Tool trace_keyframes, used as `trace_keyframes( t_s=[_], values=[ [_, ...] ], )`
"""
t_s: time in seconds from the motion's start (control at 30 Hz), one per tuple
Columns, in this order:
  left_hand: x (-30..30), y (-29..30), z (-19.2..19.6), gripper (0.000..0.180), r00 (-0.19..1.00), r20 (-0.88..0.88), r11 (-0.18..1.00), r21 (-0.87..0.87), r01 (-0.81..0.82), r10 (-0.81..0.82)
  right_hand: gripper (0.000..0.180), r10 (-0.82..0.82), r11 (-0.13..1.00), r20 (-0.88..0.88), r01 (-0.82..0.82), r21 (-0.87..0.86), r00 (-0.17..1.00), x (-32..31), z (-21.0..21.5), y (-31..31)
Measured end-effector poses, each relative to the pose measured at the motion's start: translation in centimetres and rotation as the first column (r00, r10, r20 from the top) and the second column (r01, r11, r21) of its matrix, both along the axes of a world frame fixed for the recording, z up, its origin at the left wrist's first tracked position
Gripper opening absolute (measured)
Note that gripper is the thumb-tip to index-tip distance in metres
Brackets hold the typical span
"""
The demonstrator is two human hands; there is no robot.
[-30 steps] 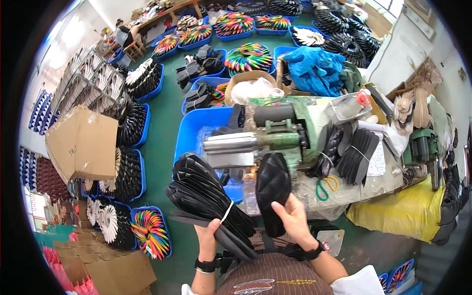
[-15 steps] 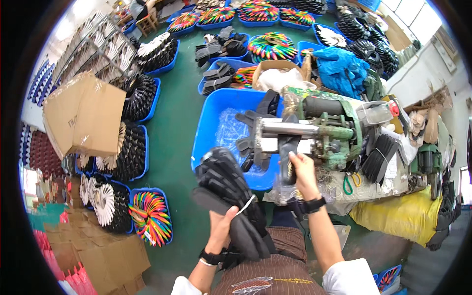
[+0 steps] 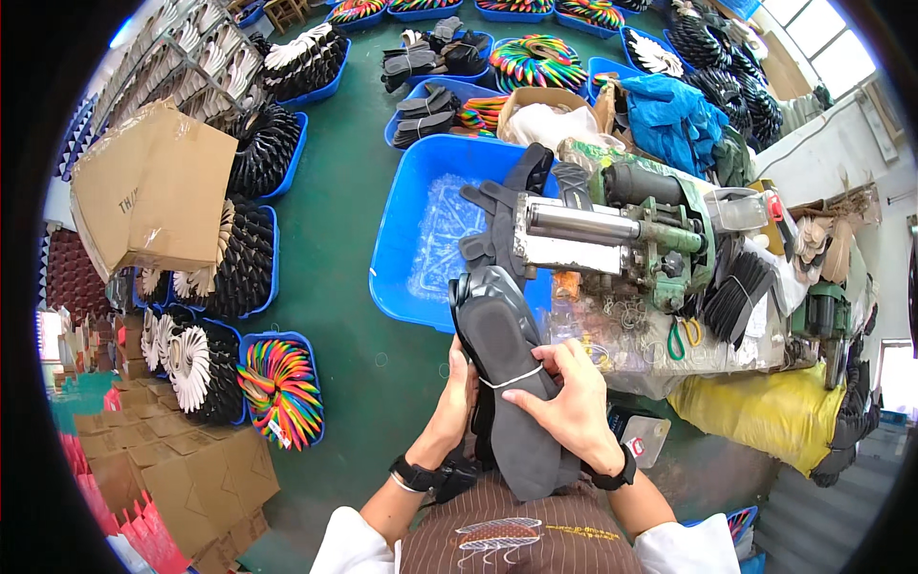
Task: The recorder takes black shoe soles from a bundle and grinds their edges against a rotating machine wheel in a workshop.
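My left hand (image 3: 453, 406) is closed round the left side of a bundle of dark grey shoe soles (image 3: 524, 450), holding it upright before my apron. A thin white band (image 3: 524, 377) rings the stack. From the right, my right hand (image 3: 571, 407) grips the bundle, with thumb and forefinger at the band. Just beyond is a green roller machine (image 3: 660, 234) with shiny metal rollers (image 3: 583, 224). One dark sole (image 3: 573, 184) sticks out on the far side of the rollers. More black soles (image 3: 499, 226) hang at the right of a blue tub (image 3: 390, 253).
The workbench (image 3: 650, 349) holds green-and-yellow-handled scissors (image 3: 685, 337) and a tied black bundle (image 3: 738, 295). A yellow sack (image 3: 765, 413) bulges below it. At left are a cardboard box (image 3: 153, 191) and a tub of rainbow-coloured soles (image 3: 280, 390). Green floor (image 3: 335, 220) lies between.
My right hand has let go of the sole at the rollers and come down to the bundle. My left hand has brought the bundle rightward and turned it more upright.
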State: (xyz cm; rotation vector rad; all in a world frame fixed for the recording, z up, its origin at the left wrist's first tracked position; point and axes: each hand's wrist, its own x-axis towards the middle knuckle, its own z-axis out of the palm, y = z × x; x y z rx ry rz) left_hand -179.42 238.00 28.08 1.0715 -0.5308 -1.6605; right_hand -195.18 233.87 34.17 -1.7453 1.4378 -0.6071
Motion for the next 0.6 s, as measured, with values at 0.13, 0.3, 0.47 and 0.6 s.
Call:
trace_keyframes(
  t_s=[0.13, 0.3, 0.47, 0.6],
  values=[
    [-0.6, 0.7, -2.7, 0.059, 0.999, -0.043, 0.996, 0.092, -0.004, 0.008, 0.041, 0.002, 1.0, 0.04, -0.001, -0.028, 0.999, -0.6, -0.1, 0.3],
    [-0.5, 1.0, -4.0, 0.055, 0.973, -0.213, 0.994, 0.056, 0.099, -0.085, 0.03, 0.033, 0.999, 0.082, -0.033, -0.006, 0.996, -1.9, 0.4, 0.9],
    [-1.3, 0.4, -1.8, 0.06, 0.945, -0.27, 0.954, 0.182, 0.239, -0.185, 0.026, -0.02, 0.976, 0.392, -0.066, 0.205, 0.92, -2.7, -0.8, 1.2],
    [-2.3, 0.0, -0.8, 0.048, 0.962, -0.248, 0.958, 0.228, 0.174, -0.116, 0.023, -0.142, 0.932, 0.473, -0.044, 0.36, 0.87, -3.0, -0.1, 1.0]
  ],
)
